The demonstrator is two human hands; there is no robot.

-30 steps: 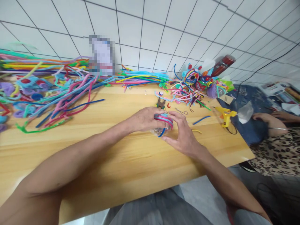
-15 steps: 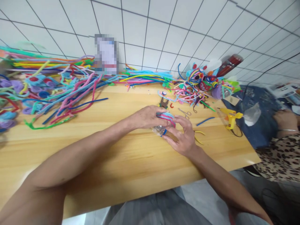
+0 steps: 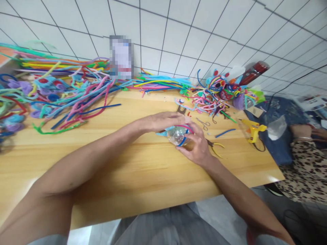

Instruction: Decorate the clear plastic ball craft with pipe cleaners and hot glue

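Between my hands, above the wooden table, is a clear rounded plastic container point(image 3: 175, 136) with pipe cleaners on it. A blue pipe cleaner point(image 3: 183, 140) rings its side, and a pink one point(image 3: 188, 128) runs along the upper edge. My right hand point(image 3: 197, 144) grips its right side, fingers curved over and thumb below. My left hand point(image 3: 167, 121) holds it from the far upper side, fingers long across the top and the thumb hidden. Light blue fuzzy strands point(image 3: 161, 133) stick out under the left palm. Yellow-handled pliers point(image 3: 217, 149) lie just right of my right hand.
Scissors point(image 3: 204, 124) and a blue pipe cleaner piece point(image 3: 225, 133) lie beyond my right hand. A yellow glue gun point(image 3: 252, 130) stands near the right edge. Pipe cleaner heaps point(image 3: 84, 95) line the wall, with finished figures point(image 3: 217, 83) at back right. Another person's arm point(image 3: 301, 132) is at far right.
The container has turned so more of its clear side and the blue ring show. My left hand has flattened over its top. The view has shifted slightly left.
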